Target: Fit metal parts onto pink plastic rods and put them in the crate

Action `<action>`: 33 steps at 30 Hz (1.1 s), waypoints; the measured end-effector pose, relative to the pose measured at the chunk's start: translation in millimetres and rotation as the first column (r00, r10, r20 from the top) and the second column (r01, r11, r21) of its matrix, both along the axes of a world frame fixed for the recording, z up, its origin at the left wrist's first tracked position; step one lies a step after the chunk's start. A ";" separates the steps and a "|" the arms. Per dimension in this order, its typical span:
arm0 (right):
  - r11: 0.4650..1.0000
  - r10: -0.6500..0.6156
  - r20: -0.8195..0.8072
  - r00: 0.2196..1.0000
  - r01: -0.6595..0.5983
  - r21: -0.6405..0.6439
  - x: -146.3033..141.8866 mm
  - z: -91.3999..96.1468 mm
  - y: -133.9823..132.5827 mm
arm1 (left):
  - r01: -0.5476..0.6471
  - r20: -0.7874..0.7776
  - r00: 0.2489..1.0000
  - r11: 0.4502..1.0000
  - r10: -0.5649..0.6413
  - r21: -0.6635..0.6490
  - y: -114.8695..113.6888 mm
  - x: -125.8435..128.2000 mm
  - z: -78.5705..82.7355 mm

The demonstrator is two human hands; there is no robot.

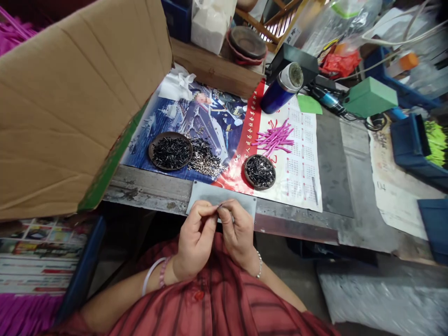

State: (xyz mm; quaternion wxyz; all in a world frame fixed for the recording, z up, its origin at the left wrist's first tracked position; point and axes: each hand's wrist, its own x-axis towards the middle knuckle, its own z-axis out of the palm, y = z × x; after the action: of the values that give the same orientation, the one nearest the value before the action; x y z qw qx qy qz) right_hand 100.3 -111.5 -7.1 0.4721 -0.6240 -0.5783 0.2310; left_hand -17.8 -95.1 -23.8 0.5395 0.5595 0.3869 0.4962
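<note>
My left hand (195, 238) and my right hand (237, 231) meet in front of my chest, just below the table edge. Both pinch a tiny dark part (220, 205) between their fingertips; it is too small to name. Right above them a grey metal plate (241, 200) lies on the table edge. Beyond it stand two round dishes of small dark screws, one at the left (170, 150) and one at the right (259, 171). A heap of small silver pieces (205, 160) lies beside the left dish. Pink tubes (275, 137) lie scattered behind the right dish.
A big cardboard box (70, 93) fills the left side. A blue flask (280, 88) lies on the calendar poster (301, 158). A green box (369, 95) and blue bins (408, 144) stand at the right. White sacks (381, 294) lie on the floor.
</note>
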 end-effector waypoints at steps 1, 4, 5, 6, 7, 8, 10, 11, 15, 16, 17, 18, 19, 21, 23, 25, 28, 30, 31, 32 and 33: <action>1.000 -0.011 0.001 1.000 0.011 0.003 -0.2 0.1 -0.1 | -0.002 -0.004 1.000 1.000 0.002 0.005 0.3 0.8 -0.5; 0.999 -0.050 -0.003 0.999 0.050 0.016 -1.1 0.1 -0.6 | -0.014 -0.014 1.000 1.000 0.014 0.022 1.0 4.1 -1.5; 0.998 -0.060 -0.007 0.998 0.061 0.019 -1.2 0.1 -0.7 | -0.017 -0.015 1.000 0.999 0.017 0.029 1.3 5.5 -1.7; 0.997 -0.069 -0.014 0.998 0.069 0.018 -1.1 0.0 -0.6 | -0.020 -0.017 1.000 0.999 0.021 0.033 1.8 6.8 -1.9; 0.997 -0.077 -0.025 0.997 0.077 0.012 -0.9 -0.2 -0.5 | -0.025 -0.018 1.000 0.999 0.025 0.036 2.4 8.1 -2.0; 0.996 -0.084 -0.043 0.996 0.084 0.003 -0.5 -0.4 -0.2 | -0.029 -0.022 0.999 0.999 0.030 0.039 3.0 9.2 -2.2; 0.996 -0.091 -0.101 0.991 0.089 -0.020 0.9 -0.8 0.9 | -0.041 -0.036 0.998 0.998 0.043 0.046 4.2 11.0 -2.3; 0.996 -0.089 -0.139 0.986 0.085 -0.035 1.8 -1.1 1.6 | -0.047 -0.047 0.998 0.998 0.050 0.047 4.6 11.6 -2.1; 0.995 -0.064 -0.289 0.955 0.038 -0.096 6.2 -2.5 4.0 | -0.070 -0.093 0.993 0.996 0.074 0.046 5.0 13.7 -0.3; 0.994 -0.067 -0.313 0.947 0.034 -0.108 7.4 -2.9 4.2 | -0.074 -0.099 0.992 0.996 0.078 0.045 4.8 14.5 0.2; 0.993 -0.073 -0.332 0.940 0.036 -0.116 8.4 -3.3 4.1 | -0.075 -0.104 0.991 0.996 0.079 0.043 4.6 15.5 0.7; 0.992 -0.085 -0.347 0.934 0.046 -0.121 9.5 -3.7 3.7 | -0.076 -0.106 0.991 0.996 0.080 0.041 4.4 16.7 1.3; 0.991 -0.099 -0.359 0.928 0.057 -0.125 10.5 -4.0 3.3 | -0.074 -0.107 0.991 0.997 0.078 0.038 4.3 18.1 1.7; 0.989 -0.120 -0.383 0.916 0.076 -0.130 12.6 -4.2 2.2 | -0.066 -0.108 0.992 0.997 0.069 0.032 4.0 21.1 2.7; 0.988 -0.128 -0.407 0.905 0.079 -0.134 14.8 -4.0 1.3 | -0.059 -0.112 0.992 0.998 0.061 0.028 3.7 24.0 3.6; 0.988 -0.120 -0.431 0.894 0.067 -0.136 17.3 -3.5 0.7 | -0.058 -0.117 0.991 0.998 0.061 0.029 3.4 26.3 4.2; 0.989 -0.113 -0.457 0.882 0.058 -0.133 20.7 -2.8 0.2 | -0.047 -0.125 0.991 0.998 0.052 0.042 2.9 28.6 4.1; 0.989 -0.121 -0.456 0.882 0.067 -0.132 22.6 -2.6 -0.1 | -0.037 -0.129 0.991 0.998 0.042 0.045 2.4 29.4 3.7; 0.989 -0.123 -0.449 0.885 0.071 -0.130 23.4 -2.6 -0.4 | -0.034 -0.131 0.991 0.999 0.039 0.041 2.0 29.7 3.5; 0.989 -0.121 -0.438 0.891 0.070 -0.129 24.2 -2.7 -0.8 | -0.033 -0.132 0.990 0.999 0.038 0.037 1.6 29.9 3.5; 0.989 -0.117 -0.426 0.897 0.068 -0.128 24.9 -2.7 -1.1 | -0.034 -0.133 0.990 0.999 0.038 0.032 1.2 30.1 3.5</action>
State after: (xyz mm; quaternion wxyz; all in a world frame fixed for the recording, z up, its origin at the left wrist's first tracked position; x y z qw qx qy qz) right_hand 125.2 -112.7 -9.8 0.5638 -0.6090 -0.4153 0.3725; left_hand 12.3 -93.9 -20.3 0.4947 0.5924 0.4250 0.4729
